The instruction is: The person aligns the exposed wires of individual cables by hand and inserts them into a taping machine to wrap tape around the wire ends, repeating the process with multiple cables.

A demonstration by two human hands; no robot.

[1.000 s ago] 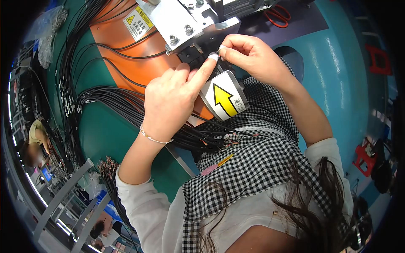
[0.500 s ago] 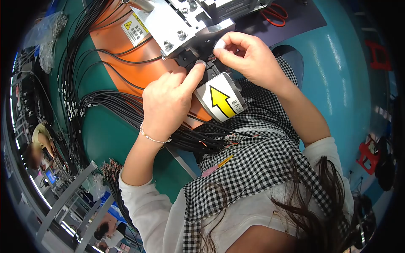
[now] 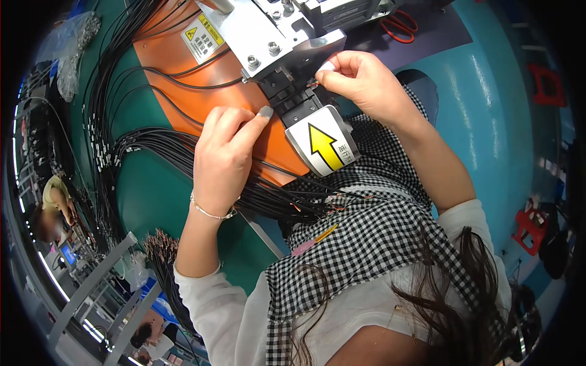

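My right hand is at the right side of the machine's black block, thumb and forefinger closed in a pinch. Small reddish wire ends show at those fingertips. My left hand hovers left of the block, over the orange plate. Its fingers are curled, with one tip pointing toward the block; whatever may be in its grasp is hidden. Between the hands and my apron sits a rounded cover with a yellow arrow label.
A thick bundle of black cables runs across the green table toward my lap. Red-handled scissors lie on a dark mat behind the machine. Red stools stand at the right. Other people are at the far left.
My left hand has drawn back from the black block, to the left and toward me. My right hand stays by the block, its pinch slightly shifted. The view has moved a little.
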